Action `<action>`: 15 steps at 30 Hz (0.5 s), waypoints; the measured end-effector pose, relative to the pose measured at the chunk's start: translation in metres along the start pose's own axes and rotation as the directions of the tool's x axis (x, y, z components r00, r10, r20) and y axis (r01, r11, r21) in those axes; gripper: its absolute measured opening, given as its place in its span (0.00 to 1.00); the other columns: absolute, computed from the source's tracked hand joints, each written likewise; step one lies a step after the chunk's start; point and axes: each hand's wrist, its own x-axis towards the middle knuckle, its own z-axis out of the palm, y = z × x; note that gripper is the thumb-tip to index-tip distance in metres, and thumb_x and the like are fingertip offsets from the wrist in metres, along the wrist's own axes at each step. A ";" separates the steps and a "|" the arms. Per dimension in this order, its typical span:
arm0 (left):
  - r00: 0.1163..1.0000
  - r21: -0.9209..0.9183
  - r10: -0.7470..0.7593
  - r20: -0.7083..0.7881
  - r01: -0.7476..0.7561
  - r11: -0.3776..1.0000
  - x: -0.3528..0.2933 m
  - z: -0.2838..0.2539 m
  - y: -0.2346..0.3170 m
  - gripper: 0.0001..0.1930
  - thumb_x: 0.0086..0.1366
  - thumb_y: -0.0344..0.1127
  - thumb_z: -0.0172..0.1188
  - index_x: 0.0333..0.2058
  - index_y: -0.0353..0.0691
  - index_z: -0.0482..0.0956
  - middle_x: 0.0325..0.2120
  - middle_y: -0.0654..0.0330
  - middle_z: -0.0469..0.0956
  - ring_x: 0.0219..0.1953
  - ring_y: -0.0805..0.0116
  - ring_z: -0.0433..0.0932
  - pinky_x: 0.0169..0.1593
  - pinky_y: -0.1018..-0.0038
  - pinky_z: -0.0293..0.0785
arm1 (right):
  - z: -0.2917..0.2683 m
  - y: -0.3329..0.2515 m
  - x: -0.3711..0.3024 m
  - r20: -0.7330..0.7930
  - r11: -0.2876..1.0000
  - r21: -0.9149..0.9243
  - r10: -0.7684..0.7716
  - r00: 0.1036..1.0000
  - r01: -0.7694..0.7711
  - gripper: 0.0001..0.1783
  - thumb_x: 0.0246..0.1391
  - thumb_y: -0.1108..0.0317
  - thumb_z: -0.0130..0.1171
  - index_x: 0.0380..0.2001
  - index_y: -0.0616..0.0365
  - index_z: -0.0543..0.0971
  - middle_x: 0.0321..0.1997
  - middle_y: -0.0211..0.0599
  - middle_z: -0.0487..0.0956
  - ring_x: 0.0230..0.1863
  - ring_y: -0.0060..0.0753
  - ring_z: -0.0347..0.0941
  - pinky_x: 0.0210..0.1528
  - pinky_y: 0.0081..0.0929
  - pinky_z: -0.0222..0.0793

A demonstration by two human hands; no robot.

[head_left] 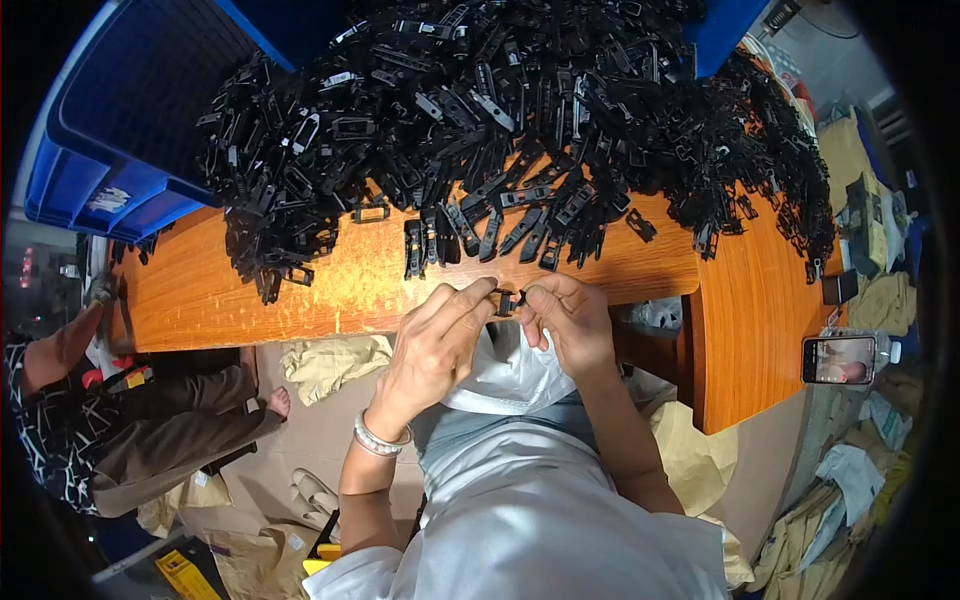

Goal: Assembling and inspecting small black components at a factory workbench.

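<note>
At the near edge of the wooden table [370, 300], my left hand [436, 345] pinches a small black plastic part [505, 301] between thumb and fingers. Close by on its right, my right hand [570, 322] grips a smaller black piece [521, 297] at its fingertips. Whether the two pieces touch, I cannot tell. Just beyond my hands lie several long black plastic clips [490, 235], side by side. Behind them rises a large heap of similar black parts [520, 90].
A blue crate [130, 180] stands at the far left. Another person [90, 420] sits at the left. At the right, a smaller heap [745, 150] covers the side table [745, 350], with a phone [838, 360] by its edge. Brown paper bags [335, 365] lie on the floor.
</note>
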 end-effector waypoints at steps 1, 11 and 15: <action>1.000 0.003 0.007 -0.019 -0.006 1.000 0.002 0.001 -0.001 0.16 0.39 0.19 0.54 0.32 0.30 0.73 0.40 0.51 0.72 0.30 0.61 0.71 0.31 0.72 0.71 | 0.000 0.000 0.000 -0.003 0.999 0.049 0.007 1.000 -0.007 0.08 0.54 0.71 0.51 0.28 0.67 0.72 0.21 0.37 0.72 0.15 0.22 0.65 0.15 0.15 0.58; 0.866 -0.370 -0.470 -0.170 0.386 0.845 0.011 0.042 0.032 0.03 0.53 0.21 0.56 0.27 0.32 0.71 0.25 0.59 0.72 0.24 0.77 0.70 0.25 0.81 0.65 | 0.001 0.008 -0.034 -0.304 0.807 -0.401 -0.563 0.768 0.433 0.04 0.51 0.81 0.45 0.28 0.67 0.71 0.22 0.40 0.72 0.16 0.21 0.65 0.18 0.14 0.60; 0.809 -0.594 -0.521 -0.274 0.283 0.753 0.009 0.041 0.027 0.04 0.55 0.20 0.54 0.28 0.34 0.69 0.29 0.62 0.70 0.19 0.85 0.64 0.22 0.88 0.60 | -0.025 0.013 -0.048 -0.023 0.556 -0.585 -0.738 0.674 0.590 0.05 0.50 0.82 0.46 0.30 0.67 0.70 0.27 0.43 0.73 0.20 0.21 0.68 0.21 0.14 0.61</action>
